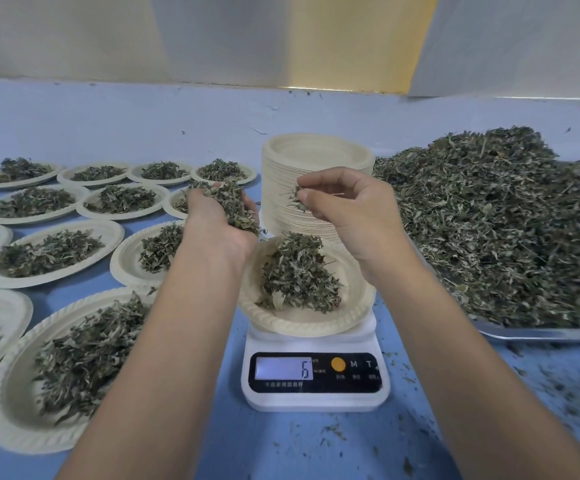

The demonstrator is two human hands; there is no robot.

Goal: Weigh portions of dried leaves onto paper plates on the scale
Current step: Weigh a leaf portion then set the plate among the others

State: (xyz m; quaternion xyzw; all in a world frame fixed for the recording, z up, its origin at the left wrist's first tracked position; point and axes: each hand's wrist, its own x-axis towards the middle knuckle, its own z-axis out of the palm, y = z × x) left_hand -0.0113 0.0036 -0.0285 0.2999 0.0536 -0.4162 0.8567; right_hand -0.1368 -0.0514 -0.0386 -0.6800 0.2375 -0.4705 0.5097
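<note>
Pinching a few leaves (297, 199), the right hand (350, 211) hovers over the plate (299, 328) on the scale (316, 401). The left hand (210, 221) cups a loose handful beside it. If that tilted palm spills, the portion could overshoot or scatter onto the worktop (281, 445). The display shows "6" and the buttons "M" and "T". The smaller print is unreadable.

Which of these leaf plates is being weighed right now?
The plate at centre: it alone sits on the white scale; the others lie on the blue table.

Left grip (220, 220) cups leaves (233, 204), right grip (345, 209) pinches.
</note>
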